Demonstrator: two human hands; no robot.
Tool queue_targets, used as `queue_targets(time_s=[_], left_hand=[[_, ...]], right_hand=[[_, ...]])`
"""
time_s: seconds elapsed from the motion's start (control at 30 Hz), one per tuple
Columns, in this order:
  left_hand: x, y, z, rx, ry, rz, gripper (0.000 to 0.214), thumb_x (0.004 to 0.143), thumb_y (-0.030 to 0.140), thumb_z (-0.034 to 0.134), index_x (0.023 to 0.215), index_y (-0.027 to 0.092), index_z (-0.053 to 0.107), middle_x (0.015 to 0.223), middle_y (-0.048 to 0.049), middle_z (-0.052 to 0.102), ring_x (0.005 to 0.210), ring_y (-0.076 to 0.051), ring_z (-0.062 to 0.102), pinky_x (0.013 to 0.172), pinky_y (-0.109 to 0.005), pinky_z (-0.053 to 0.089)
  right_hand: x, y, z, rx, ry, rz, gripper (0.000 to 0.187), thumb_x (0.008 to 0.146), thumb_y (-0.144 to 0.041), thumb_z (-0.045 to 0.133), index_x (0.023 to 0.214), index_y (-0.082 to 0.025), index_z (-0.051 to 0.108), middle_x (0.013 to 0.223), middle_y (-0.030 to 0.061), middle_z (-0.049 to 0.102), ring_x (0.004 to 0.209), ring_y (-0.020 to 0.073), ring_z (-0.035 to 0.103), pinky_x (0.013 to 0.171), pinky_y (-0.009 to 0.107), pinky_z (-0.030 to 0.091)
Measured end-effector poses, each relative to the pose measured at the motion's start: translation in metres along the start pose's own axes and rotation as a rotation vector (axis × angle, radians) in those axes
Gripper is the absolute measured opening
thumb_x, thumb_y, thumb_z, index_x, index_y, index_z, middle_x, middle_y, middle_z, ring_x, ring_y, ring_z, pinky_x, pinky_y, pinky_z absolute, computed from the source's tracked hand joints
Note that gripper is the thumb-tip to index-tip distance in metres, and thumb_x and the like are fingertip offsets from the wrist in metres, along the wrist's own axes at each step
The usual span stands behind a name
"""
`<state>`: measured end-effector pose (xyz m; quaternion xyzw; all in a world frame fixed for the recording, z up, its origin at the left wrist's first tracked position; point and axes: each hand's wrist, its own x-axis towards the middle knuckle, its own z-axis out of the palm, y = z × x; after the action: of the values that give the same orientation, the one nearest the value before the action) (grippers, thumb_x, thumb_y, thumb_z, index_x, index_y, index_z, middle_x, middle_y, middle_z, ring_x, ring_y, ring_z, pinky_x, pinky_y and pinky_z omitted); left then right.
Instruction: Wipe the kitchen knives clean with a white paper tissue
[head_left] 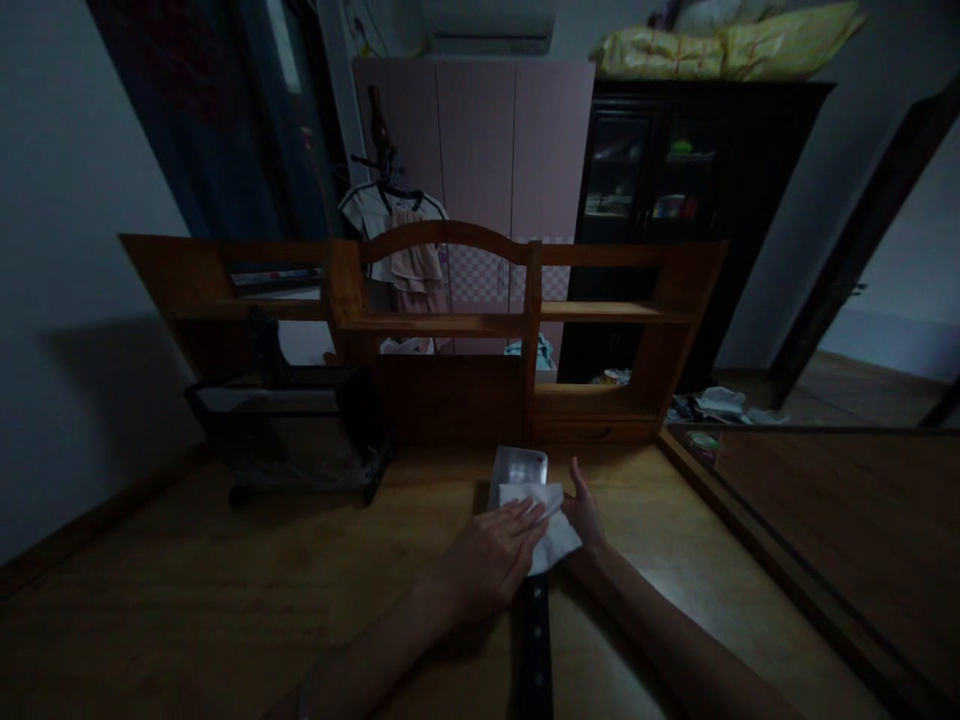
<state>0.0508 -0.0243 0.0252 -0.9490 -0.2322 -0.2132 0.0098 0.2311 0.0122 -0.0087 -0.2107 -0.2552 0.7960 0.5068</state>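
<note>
A cleaver [537, 640] with a black riveted handle points away from me over the wooden desk, its broad blade [523, 466] farthest off. White tissue [553, 540] covers much of the blade. My left hand [495, 555] lies over the tissue from the left, fingers together, pressing it against the metal. At the blade's right side is my right hand [587, 515], its thumb raised and apart. The other right fingers go behind the tissue and blade edge, where they are mostly hidden; they seem to hold the blade from beneath.
A wooden shelf unit [450, 322] spans the desk's back edge, with a small drawer at its lower right. At the left stands a dark-framed, box-like object [289, 430]. A raised wooden edge [757, 550] runs along the right side. The room is dim.
</note>
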Motion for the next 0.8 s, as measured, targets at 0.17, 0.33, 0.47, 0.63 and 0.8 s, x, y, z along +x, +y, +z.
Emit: queue_targets(time_s=[0.17, 0.33, 0.47, 0.63, 0.8], left_hand=[[0.014, -0.004, -0.001, -0.016, -0.015, -0.049, 0.044, 0.096, 0.021, 0.026, 0.137, 0.018, 0.042, 0.142, -0.0055, 0.042, 0.133, -0.016, 0.034, 0.111, -0.035, 0.032], [0.032, -0.020, 0.003, 0.050, -0.013, -0.070, 0.044, 0.097, 0.024, 0.025, 0.135, 0.014, 0.044, 0.142, -0.0083, 0.042, 0.132, -0.016, 0.036, 0.110, -0.035, 0.032], [0.042, -0.028, 0.010, 0.059, 0.013, -0.080, 0.044, 0.097, 0.025, 0.023, 0.134, 0.014, 0.045, 0.141, -0.0081, 0.043, 0.131, -0.016, 0.038, 0.110, -0.035, 0.032], [0.040, -0.027, 0.012, 0.049, 0.005, -0.036, 0.044, 0.097, 0.024, 0.026, 0.136, 0.015, 0.042, 0.142, -0.0078, 0.042, 0.133, -0.015, 0.035, 0.111, -0.035, 0.031], [0.012, -0.022, 0.001, -0.020, -0.037, -0.009, 0.044, 0.097, 0.022, 0.027, 0.140, 0.022, 0.036, 0.145, -0.0046, 0.037, 0.134, -0.015, 0.032, 0.110, -0.037, 0.032]], right_hand=[[-0.001, 0.004, 0.006, 0.105, -0.014, -0.003, 0.055, 0.082, -0.062, 0.047, 0.093, -0.010, 0.064, 0.087, 0.0143, 0.071, 0.094, 0.0302, 0.066, 0.088, 0.049, 0.048], [0.002, 0.008, 0.015, 0.228, -0.030, -0.168, 0.040, 0.086, -0.050, 0.050, 0.097, -0.015, 0.065, 0.094, 0.0084, 0.072, 0.101, 0.0240, 0.064, 0.095, 0.041, 0.045], [0.003, 0.006, 0.017, 0.216, -0.030, -0.198, 0.036, 0.087, -0.045, 0.050, 0.104, -0.017, 0.064, 0.100, 0.0069, 0.071, 0.104, 0.0225, 0.062, 0.095, 0.040, 0.045], [0.003, 0.006, 0.010, 0.243, -0.038, -0.192, 0.040, 0.088, -0.048, 0.046, 0.102, -0.015, 0.065, 0.098, 0.0089, 0.071, 0.102, 0.0233, 0.063, 0.093, 0.040, 0.046], [0.002, 0.006, 0.003, 0.166, -0.079, -0.043, 0.061, 0.084, -0.063, 0.042, 0.101, -0.008, 0.063, 0.096, 0.0171, 0.070, 0.100, 0.0297, 0.064, 0.091, 0.047, 0.046]])
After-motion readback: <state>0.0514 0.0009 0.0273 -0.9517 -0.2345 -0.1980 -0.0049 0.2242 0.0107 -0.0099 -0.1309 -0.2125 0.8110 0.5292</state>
